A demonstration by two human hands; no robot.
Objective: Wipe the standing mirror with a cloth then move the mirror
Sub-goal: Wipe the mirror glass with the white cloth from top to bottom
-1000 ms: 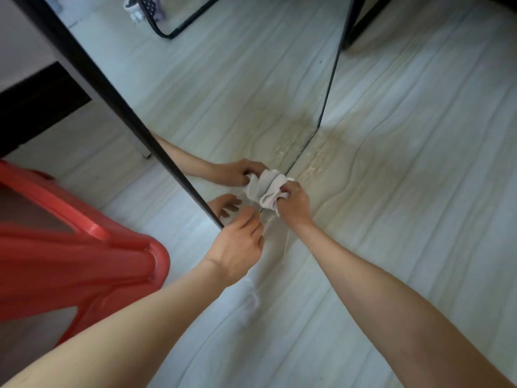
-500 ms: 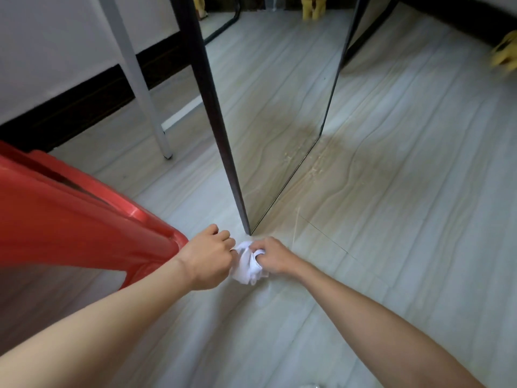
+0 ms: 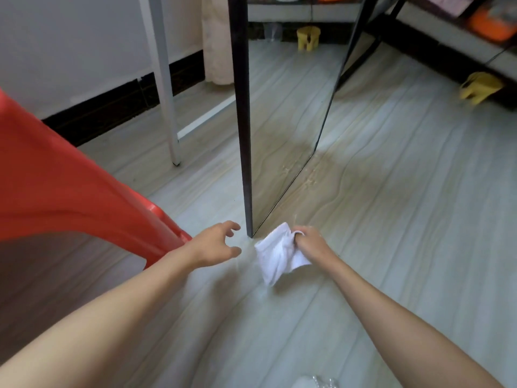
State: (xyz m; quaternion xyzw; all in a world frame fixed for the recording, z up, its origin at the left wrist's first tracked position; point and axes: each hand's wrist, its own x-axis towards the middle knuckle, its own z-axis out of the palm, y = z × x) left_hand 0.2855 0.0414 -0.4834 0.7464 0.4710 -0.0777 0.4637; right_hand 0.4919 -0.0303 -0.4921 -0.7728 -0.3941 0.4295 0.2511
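Note:
The standing mirror (image 3: 285, 113) has a black frame and stands upright on the pale floor, its near bottom corner just ahead of my hands. My right hand (image 3: 310, 242) grips a crumpled white cloth (image 3: 277, 256), which hangs low to the right of that corner, apart from the glass. My left hand (image 3: 215, 243) hovers left of the corner with fingers spread and loosely curved, holding nothing and not touching the frame.
A red plastic chair (image 3: 70, 177) fills the left side, close to my left arm. A white metal leg (image 3: 165, 88) stands behind the mirror by the wall. Yellow stools (image 3: 479, 86) and low shelves (image 3: 447, 32) line the far right.
My left hand has let go of the cloth and opened, drifting left. The cloth has unfurled and now hangs from my right hand alone. The view has tilted upward.

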